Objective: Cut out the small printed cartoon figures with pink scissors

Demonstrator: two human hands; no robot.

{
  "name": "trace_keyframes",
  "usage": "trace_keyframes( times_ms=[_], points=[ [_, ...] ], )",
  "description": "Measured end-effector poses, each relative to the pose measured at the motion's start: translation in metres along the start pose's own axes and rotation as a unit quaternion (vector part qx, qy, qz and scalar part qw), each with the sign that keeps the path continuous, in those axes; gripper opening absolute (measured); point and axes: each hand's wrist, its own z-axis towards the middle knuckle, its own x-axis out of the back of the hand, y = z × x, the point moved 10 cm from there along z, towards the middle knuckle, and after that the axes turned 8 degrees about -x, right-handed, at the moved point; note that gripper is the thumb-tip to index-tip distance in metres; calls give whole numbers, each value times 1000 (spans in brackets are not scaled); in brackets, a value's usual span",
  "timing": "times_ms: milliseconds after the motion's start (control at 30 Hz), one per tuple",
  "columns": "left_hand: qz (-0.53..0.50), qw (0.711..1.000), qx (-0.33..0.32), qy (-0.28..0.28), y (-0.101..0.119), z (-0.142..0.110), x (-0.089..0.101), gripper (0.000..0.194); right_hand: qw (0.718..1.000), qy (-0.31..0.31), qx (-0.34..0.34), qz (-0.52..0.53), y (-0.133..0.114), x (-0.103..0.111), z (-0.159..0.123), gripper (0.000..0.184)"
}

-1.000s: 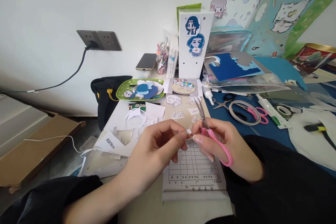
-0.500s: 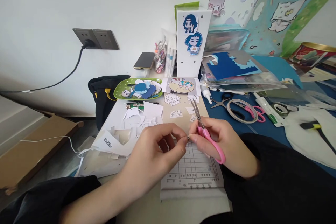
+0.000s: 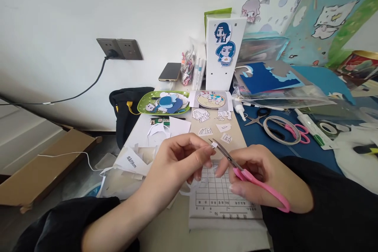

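Between thumb and fingertips, my left hand (image 3: 184, 157) pinches a small white paper piece (image 3: 214, 145), mostly covered by the fingers. My right hand (image 3: 256, 175) is closed round pink-handled scissors (image 3: 245, 175), whose blades point up and left and meet the paper's edge. Below both hands lies a printed form sheet (image 3: 221, 201) with a grid. Beyond them several line-drawn cut-outs rest on the table, among them a figure's head (image 3: 201, 115) and a small striped piece (image 3: 205, 131).
White paper scraps (image 3: 132, 161) lie left of my left hand. Farther back are a green tray (image 3: 144, 104) with blue paper pieces and a picture card (image 3: 227, 102). At the right are a tape roll (image 3: 280, 140), black scissors (image 3: 260, 116) and a glue bottle (image 3: 239, 109).
The scissors have swung from pointing upward to pointing left, with their blades now at the paper. My right hand has moved right, away from my left fingertips. The view has shifted slightly.
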Motion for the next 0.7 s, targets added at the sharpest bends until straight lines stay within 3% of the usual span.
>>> trace_keyframes(
  times_ms=[533,700],
  points=[
    [-24,999,17,-28,-1,-6,-9,17,997,0,38,-74,-4,-6,-4,21],
    [-46,998,12,-48,2,-7,-16,17,997,12,21,-66,1,-6,-5,18]
  ],
)
